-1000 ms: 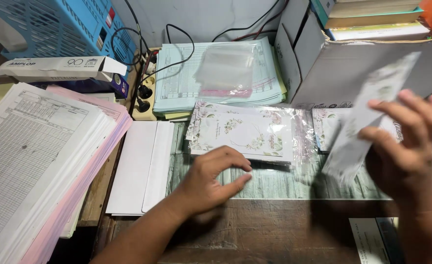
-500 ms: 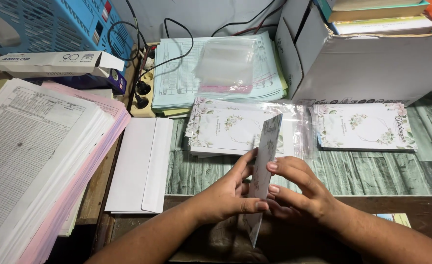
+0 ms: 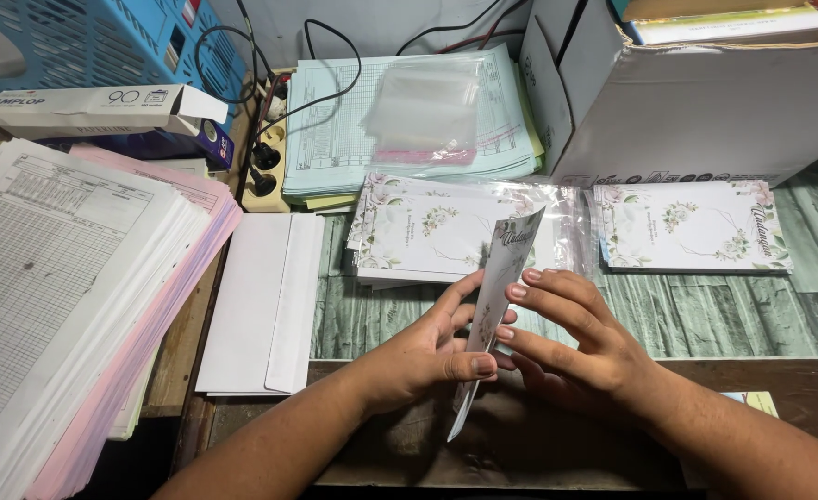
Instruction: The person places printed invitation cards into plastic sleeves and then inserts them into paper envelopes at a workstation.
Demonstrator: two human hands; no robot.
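A floral-printed white card (image 3: 499, 278) stands on edge between my hands, above the dark front part of the desk. My left hand (image 3: 427, 352) pinches its lower part with thumb and fingers. My right hand (image 3: 566, 338) presses flat fingers against its other side. Just behind lies a stack of matching floral cards in clear plastic sleeves (image 3: 427, 231). A second stack of the same cards (image 3: 691, 227) lies to the right.
White envelopes (image 3: 261, 301) lie left of my hands. Tall stacks of printed white and pink forms (image 3: 66, 296) fill the left. Pale blue sheets with clear plastic bags (image 3: 418, 116) lie behind, next to a grey cardboard box (image 3: 705, 111), a power strip (image 3: 265, 162) and a blue basket (image 3: 85, 42).
One second ago my right hand held the card up at the right while my left rested on the desk. The card has since come to the middle, with both hands closed around it.
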